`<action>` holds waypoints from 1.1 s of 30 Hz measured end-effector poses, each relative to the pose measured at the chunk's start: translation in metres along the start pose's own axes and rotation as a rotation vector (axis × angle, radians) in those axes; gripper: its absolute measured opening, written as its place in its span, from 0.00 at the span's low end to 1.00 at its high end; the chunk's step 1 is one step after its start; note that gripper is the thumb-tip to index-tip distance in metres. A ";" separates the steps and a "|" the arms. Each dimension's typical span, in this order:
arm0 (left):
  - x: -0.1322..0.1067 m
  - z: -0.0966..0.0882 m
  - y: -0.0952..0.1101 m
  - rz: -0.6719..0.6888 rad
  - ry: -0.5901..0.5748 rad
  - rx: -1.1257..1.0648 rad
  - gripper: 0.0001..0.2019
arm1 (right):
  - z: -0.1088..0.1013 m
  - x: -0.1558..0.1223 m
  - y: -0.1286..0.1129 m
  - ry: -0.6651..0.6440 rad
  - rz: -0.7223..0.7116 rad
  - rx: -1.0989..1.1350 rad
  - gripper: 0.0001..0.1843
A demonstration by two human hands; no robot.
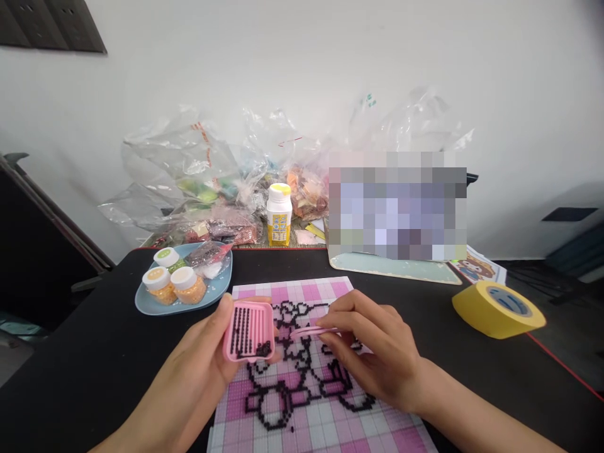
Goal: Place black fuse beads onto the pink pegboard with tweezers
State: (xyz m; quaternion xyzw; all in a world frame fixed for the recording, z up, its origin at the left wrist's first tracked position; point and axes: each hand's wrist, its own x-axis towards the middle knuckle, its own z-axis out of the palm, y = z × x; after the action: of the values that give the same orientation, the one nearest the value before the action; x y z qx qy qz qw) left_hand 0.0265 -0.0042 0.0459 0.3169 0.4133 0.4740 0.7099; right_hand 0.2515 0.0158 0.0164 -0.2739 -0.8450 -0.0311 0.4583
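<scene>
My left hand grips a small pink ridged tray, tipped toward me. Black beads line several of its grooves, and a loose heap sits in its lower right corner. Pink tweezers are pinched between the thumb and fingers of my right hand; their tips point left, near the tray but apart from it. I cannot make out a bead in the tips. Below both hands lies a pink-and-white checkered pegboard, with black beads set in outlines across it. My hands and the tray hide parts of the pattern.
On the left, a blue plate carries several small jars and a bag of dark beads. A white-and-yellow bottle stands behind, among clear plastic bags. Yellow tape lies at right. A blurred patch covers the back right.
</scene>
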 end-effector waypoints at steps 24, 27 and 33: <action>0.001 -0.002 0.004 -0.033 0.063 0.127 0.18 | 0.004 -0.006 0.004 -0.310 0.005 0.063 0.09; 0.001 -0.003 0.005 -0.032 0.030 0.142 0.17 | 0.004 -0.006 0.003 -0.300 0.002 0.051 0.08; 0.001 -0.005 0.004 -0.029 0.053 0.154 0.19 | 0.004 -0.007 0.004 -0.319 0.007 0.046 0.08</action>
State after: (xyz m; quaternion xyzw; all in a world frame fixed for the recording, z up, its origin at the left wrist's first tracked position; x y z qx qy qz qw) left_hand 0.0207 -0.0016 0.0469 0.3515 0.4718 0.4388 0.6791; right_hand 0.2534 0.0177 0.0082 -0.2679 -0.9065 0.0336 0.3246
